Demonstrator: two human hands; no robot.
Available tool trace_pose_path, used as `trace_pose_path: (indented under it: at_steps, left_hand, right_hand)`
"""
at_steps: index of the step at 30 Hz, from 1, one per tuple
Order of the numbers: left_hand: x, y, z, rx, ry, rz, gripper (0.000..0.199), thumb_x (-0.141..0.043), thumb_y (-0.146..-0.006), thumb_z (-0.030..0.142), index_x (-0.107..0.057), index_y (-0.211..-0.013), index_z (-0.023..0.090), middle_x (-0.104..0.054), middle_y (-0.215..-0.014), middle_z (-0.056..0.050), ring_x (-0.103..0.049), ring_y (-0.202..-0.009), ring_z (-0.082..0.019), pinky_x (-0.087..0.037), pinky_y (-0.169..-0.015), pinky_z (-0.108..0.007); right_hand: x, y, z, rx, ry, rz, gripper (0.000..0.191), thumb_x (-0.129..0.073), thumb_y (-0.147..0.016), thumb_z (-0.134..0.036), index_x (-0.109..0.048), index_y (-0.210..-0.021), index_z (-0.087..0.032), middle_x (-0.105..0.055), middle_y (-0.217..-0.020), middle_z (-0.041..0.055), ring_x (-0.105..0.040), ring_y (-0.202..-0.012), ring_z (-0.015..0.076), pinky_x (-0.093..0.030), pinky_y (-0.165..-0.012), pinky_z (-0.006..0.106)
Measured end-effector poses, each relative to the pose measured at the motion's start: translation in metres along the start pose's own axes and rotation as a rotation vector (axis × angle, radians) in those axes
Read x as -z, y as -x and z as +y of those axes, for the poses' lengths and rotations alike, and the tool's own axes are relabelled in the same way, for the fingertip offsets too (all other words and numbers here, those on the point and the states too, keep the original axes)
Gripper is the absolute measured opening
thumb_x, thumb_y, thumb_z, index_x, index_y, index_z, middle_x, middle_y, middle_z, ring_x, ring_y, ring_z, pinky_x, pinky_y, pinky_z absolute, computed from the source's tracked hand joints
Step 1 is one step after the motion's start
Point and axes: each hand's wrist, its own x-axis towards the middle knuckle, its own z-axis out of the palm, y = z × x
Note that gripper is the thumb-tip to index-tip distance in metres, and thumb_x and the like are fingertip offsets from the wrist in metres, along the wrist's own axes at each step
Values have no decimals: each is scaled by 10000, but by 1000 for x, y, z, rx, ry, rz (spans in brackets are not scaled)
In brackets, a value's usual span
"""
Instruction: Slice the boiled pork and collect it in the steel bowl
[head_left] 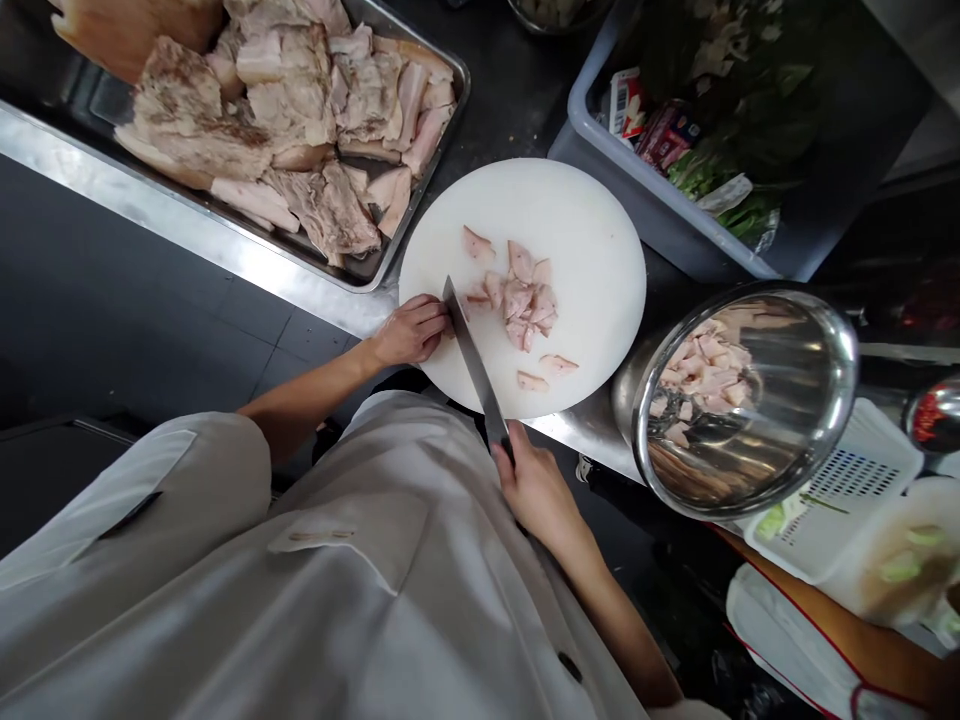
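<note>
My right hand (534,482) is closed around the handle of a kitchen knife (478,368), whose blade slants up and left over a round white cutting board (600,240). At the board's left edge my left hand (414,330) has its fingers curled down close beside the blade. Whatever lies under those fingers is hidden, though a bit of meat shows just past the blade. Several slices of pale pink meat (519,300) are heaped mid-board to the right of the knife. Two loose slices (558,364) lie nearer me, and a single slice (477,243) sits farther off.
A metal tray (459,75) with large chunks of cooked meat (300,110) stands at upper left. To the right, a tilted steel bowl (814,400) holds cut meat. Behind is a grey bin (637,165) with greens and wrappers. A white basket (862,470) and another person's arm (847,610) are lower right.
</note>
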Motion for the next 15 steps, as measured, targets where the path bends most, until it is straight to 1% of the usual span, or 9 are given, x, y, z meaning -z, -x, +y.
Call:
trace_pose_path:
  at_steps: [1, 4, 5, 6, 8, 11, 12, 13, 15]
  left_hand:
    - [0, 0, 0, -1, 13, 2, 232, -498, -938, 120, -685, -1042, 211, -698, -1062, -98, -651, -1028, -230, -576, -909, -447]
    - [0, 1, -1, 26, 44, -4, 204, -520, -940, 133, -686, -1027, 214, -703, -1048, -97, -643, -1030, -233, -574, -904, -447]
    - [0, 1, -2, 43, 47, -6, 200, -524, -940, 132, -687, -1017, 218, -703, -1041, -94, -643, -1019, -234, -573, -897, -452]
    - [-1, 2, -2, 61, 44, -6, 199, -526, -939, 129, -688, -1007, 221, -704, -1034, -92, -644, -1007, -235, -572, -890, -459]
    - [-3, 5, -2, 90, 23, 11, 204, -525, -935, 124, -694, -996, 222, -706, -1026, -93, -648, -984, -240, -572, -875, -478]
    - [-6, 9, -3, 109, 11, 32, 224, -519, -934, 123, -700, -1027, 218, -710, -1038, -102, -651, -989, -247, -578, -853, -481]
    - [-7, 10, -3, 110, 23, 33, 228, -519, -937, 127, -700, -1043, 217, -712, -1047, -105, -652, -999, -248, -580, -850, -477]
    - [-7, 11, -4, 110, 34, 32, 230, -518, -942, 133, -699, -1055, 217, -713, -1054, -108, -652, -1010, -249, -582, -853, -474]
    - [-7, 11, -4, 109, 33, 31, 221, -516, -955, 151, -699, -1060, 216, -711, -1052, -109, -652, -1019, -248, -584, -860, -470]
  right_hand:
    - [-2, -11, -3, 4, -4, 15, 292, -401, -1063, -283, -547, -1290, -172, -736, -849, 83, -700, -768, 278, -418, -657, 308]
    - [1, -61, -20, 55, -32, 113, 318, -386, -1069, -272, -538, -1318, -147, -750, -945, 127, -707, -865, 301, -436, -703, 324]
    - [5, -70, -23, 76, -39, 137, 327, -393, -1069, -275, -529, -1337, -147, -752, -965, 132, -706, -877, 304, -438, -709, 326]
    - [10, -73, -23, 91, -43, 150, 332, -402, -1067, -278, -522, -1349, -151, -753, -972, 132, -705, -872, 304, -438, -708, 326]
    - [19, -54, -16, 95, -34, 129, 318, -414, -1063, -280, -527, -1338, -168, -751, -915, 111, -699, -814, 295, -427, -677, 321]
    - [26, -5, -1, 64, 6, 38, 268, -421, -1059, -278, -551, -1275, -188, -734, -818, 80, -691, -746, 280, -402, -631, 308]
    - [26, 4, 1, 54, 19, 14, 258, -419, -1061, -277, -556, -1262, -190, -730, -808, 78, -692, -741, 277, -397, -627, 306]
    - [26, 5, 0, 44, 31, 0, 256, -418, -1063, -276, -558, -1259, -190, -730, -809, 80, -694, -744, 276, -393, -626, 305]
    - [23, -10, -9, 35, 43, 4, 271, -417, -1069, -277, -552, -1284, -182, -734, -830, 90, -697, -762, 280, -390, -634, 309]
